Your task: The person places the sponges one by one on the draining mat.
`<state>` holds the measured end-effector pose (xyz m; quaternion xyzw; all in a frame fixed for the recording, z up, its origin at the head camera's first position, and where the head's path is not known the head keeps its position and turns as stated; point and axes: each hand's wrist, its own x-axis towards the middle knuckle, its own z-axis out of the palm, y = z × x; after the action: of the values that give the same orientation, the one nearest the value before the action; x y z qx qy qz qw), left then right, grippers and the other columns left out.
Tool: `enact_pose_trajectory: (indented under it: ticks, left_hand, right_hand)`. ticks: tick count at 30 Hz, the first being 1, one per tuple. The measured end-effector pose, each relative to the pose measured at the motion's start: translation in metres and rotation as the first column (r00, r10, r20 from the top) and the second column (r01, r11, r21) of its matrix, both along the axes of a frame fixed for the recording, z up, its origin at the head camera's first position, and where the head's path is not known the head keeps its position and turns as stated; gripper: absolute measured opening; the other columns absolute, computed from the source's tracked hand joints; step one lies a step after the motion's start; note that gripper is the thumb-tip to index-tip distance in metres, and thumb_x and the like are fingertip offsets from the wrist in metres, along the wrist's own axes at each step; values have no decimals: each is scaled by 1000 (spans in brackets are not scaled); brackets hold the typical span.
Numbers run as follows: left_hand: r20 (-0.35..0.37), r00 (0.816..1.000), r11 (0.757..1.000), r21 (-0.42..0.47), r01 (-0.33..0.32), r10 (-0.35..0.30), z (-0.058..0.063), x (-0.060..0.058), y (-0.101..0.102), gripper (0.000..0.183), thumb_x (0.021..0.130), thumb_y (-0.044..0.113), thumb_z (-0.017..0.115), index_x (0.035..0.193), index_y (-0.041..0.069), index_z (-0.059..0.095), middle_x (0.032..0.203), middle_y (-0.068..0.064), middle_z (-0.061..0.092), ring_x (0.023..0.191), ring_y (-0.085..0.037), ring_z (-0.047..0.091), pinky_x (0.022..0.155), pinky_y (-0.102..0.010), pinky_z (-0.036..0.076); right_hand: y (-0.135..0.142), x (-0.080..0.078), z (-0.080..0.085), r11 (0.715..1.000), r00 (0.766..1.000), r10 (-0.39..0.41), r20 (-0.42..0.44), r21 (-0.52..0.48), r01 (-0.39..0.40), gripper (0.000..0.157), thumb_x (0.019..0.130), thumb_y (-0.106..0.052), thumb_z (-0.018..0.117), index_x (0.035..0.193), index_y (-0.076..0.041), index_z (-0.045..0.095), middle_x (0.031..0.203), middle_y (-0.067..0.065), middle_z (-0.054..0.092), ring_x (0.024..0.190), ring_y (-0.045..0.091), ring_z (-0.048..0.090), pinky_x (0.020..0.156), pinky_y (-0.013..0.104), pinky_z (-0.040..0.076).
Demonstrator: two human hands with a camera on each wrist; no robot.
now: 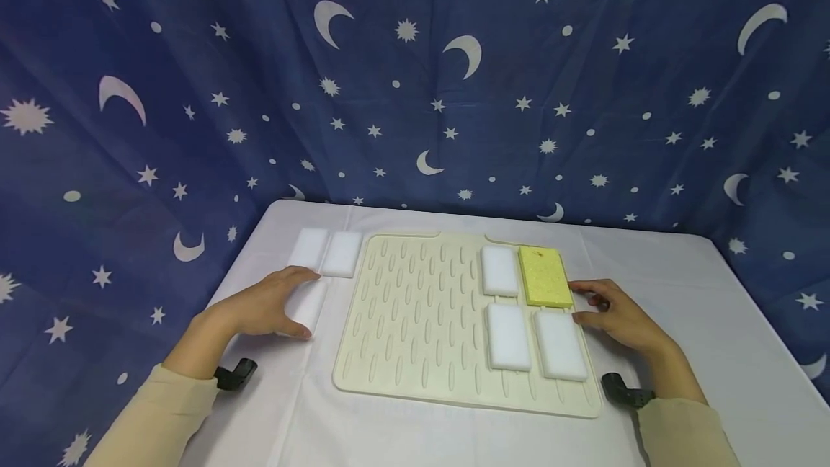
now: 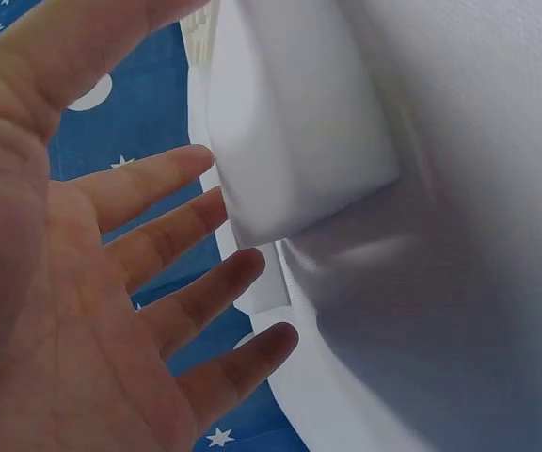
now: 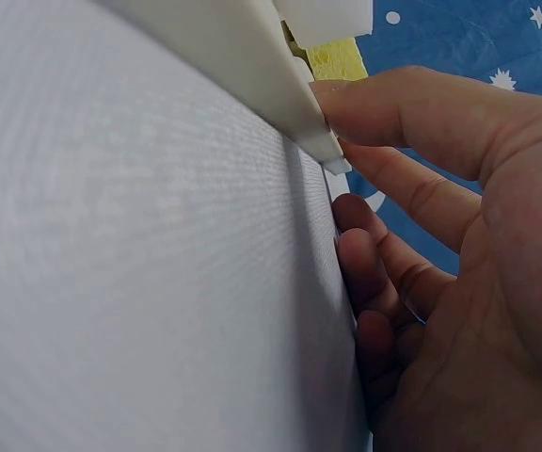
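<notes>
At the left of the table, my left hand [image 1: 262, 305] is spread around a white sponge [image 1: 305, 308], thumb at its near end and fingers toward its far end. In the left wrist view, the fingers are straight beside that white block [image 2: 299, 122]. My right hand [image 1: 616, 316] is at the right edge of a cream ribbed mat [image 1: 415, 323]. Its index fingertip is right at the side of a yellow sponge [image 1: 546, 276], its thumb tip by the corner of a white sponge [image 1: 560, 344]. The other fingers curl loosely below the mat's edge in the right wrist view.
Two more white sponges [image 1: 499, 271] [image 1: 509, 337] lie on the mat, left of the yellow one. Behind my left hand, another pair of white sponges [image 1: 310, 247] [image 1: 341, 254] rests on the white tablecloth [image 1: 382, 431]. A blue star-patterned curtain [image 1: 389, 56] hangs behind the table.
</notes>
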<state>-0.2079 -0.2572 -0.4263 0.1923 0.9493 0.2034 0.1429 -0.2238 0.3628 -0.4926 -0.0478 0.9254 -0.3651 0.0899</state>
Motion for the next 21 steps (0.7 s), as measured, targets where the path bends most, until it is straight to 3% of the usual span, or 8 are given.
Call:
enact_pose_trajectory:
  ticks: [21]
  left_hand:
    - [35,998,999,-16,-44,44,-8,1,1,109,69,39,96,157,8,40,163,-20,37,148,-43,37,116,-63,35]
  right_hand:
    - [-2,1,2,1000,1000,11,-8,-9,-11,66,88,-25,81,147,-9,56,141,20,48,117,30,45,92,42,40]
